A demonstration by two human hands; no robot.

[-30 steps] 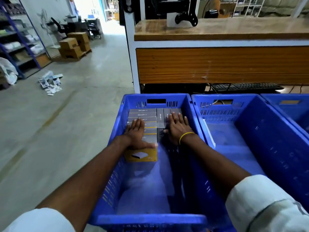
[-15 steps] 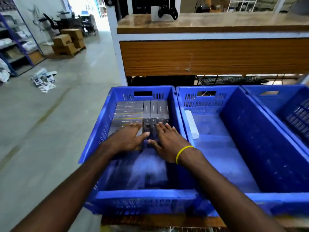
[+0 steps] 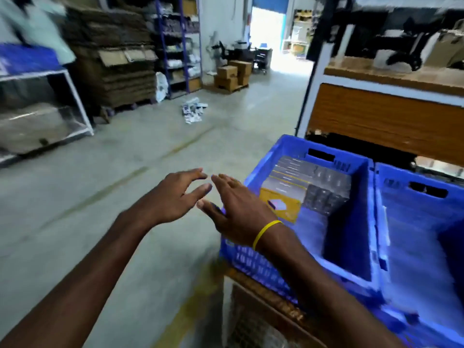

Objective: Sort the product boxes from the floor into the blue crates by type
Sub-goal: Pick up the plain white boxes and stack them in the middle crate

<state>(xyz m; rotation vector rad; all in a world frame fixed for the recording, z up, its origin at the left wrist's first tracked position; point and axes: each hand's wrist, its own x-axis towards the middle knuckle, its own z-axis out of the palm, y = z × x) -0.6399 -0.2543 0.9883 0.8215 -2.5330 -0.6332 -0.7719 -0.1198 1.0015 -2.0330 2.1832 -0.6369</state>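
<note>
Both hands empty: left hand (image 3: 173,197) and right hand (image 3: 238,214), fingers spread wide, just left of part-filled blue crate (image 3: 351,237). Remaining product boxes (image 3: 192,112) heaped on far floor. Judged light, stiff card, corners crushable; grip across the long sides.

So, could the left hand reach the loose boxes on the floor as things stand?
Probably not yet. The left hand is open and empty, and nothing stands in the way, but the loose boxes lie far across the floor; the person would have to walk over.
</note>
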